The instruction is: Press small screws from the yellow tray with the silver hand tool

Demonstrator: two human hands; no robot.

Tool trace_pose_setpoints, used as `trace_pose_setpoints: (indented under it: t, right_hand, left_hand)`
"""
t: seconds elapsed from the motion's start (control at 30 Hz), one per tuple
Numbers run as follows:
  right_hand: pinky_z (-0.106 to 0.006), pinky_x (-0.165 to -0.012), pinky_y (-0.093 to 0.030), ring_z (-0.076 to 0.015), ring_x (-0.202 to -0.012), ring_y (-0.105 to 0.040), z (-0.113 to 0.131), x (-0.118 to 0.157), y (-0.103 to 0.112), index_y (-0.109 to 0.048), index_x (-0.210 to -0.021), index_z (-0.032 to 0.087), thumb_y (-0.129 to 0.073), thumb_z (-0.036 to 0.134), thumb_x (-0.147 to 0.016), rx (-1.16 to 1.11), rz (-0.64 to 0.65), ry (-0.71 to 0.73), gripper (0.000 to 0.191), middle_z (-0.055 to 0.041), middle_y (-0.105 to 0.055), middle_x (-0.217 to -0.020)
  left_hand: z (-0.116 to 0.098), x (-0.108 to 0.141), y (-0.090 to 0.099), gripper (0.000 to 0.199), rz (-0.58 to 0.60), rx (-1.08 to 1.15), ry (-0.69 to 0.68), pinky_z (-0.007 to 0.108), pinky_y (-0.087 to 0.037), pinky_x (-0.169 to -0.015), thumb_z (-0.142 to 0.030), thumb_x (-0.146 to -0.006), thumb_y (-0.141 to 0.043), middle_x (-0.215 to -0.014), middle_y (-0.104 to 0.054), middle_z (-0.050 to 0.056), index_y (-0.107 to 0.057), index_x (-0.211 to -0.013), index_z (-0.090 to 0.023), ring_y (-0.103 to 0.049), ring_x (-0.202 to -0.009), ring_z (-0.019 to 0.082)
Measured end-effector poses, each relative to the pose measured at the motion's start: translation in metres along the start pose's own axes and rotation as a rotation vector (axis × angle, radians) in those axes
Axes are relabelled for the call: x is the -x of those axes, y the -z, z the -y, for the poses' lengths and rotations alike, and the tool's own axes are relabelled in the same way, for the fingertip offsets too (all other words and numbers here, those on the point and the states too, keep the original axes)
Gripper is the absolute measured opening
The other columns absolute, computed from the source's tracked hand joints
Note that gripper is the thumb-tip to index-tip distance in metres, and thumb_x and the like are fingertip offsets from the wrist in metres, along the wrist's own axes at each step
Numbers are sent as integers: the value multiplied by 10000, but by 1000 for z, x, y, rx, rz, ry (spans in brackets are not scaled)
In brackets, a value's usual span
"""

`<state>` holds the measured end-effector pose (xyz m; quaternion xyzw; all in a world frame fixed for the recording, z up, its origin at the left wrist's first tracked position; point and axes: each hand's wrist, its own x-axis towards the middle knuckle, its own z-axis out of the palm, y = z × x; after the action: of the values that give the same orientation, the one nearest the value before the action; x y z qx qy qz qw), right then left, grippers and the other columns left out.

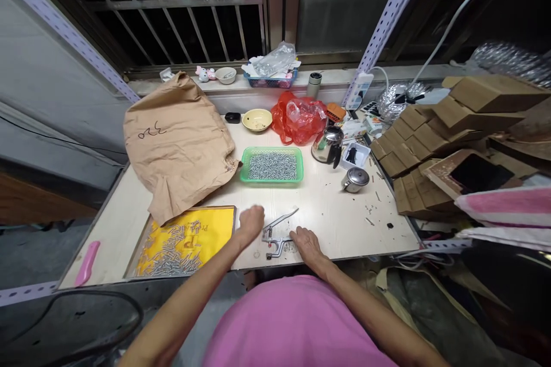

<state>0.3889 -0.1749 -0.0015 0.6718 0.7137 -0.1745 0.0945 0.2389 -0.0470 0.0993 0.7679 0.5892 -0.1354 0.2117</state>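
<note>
A small metal toggle clamp [278, 245] with a long lever [282, 218] is near the front edge of the white table, between my two hands. My left hand [251, 222] is closed in a fist just left of the lever; whatever it holds, if anything, is hidden. On the other side, my right hand [306, 242] has bent fingers with their tips at the right end of the clamp. What lies under those fingertips is too small to tell. Beyond the clamp sits a green plastic tray [272, 182] full of small metal pins. More metal pins [176, 258] lie on a yellow sheet [217, 229] to the left.
A big brown paper bag [176, 137] covers the back left. Behind the tray are a yellow bowl [257, 120] and a red plastic bag [297, 120]. A kettle [327, 146] and a lidded metal cup [356, 179] stand right. Stacked cardboard boxes [469, 114] edge the table. A pink-handled tool [88, 262] lies front left.
</note>
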Motion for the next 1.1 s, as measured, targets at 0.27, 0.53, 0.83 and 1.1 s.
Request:
trace_pose_setpoints:
  t: [0.27,0.53,0.83,1.1]
  right_hand:
    - [-283,-704,-339,-188,-891,-544,-2,11,-1,-581,-1103,232,-428,119,-921,45,4,-7,263,-77,-570,-1006]
    - [-283,-639,-281,-174,-823,-528,0,13,-11,-586,-1061,222,-446,104,-912,108,-23,-15,236,-65,-559,-944]
    - [-288,-602,-236,-174,-792,-516,3,13,-16,-596,-1030,209,-442,117,-921,168,-37,-49,210,-58,-555,-906]
    - [-277,-605,-237,-165,-785,-505,6,14,-19,-594,-1026,206,-454,157,-935,180,-61,-76,174,-62,-549,-896]
  left_hand:
    - [75,-2,72,338,-578,281,-8,250,-444,-800,-320,-883,-504,-997,-712,82,-678,-1125,-160,-642,-898,187]
    - [219,26,-28,235,-305,250,490,251,-427,-686,-267,-821,-524,-777,-715,83,-725,-803,-147,-657,-804,216]
    - [226,15,-75,242,-372,312,557,291,-432,-767,-292,-790,-590,-944,-708,123,-691,-937,-129,-640,-910,248]
    - [229,19,-76,257,-336,85,423,309,-429,-734,-221,-885,-431,-1013,-636,162,-664,-916,-117,-618,-866,236]
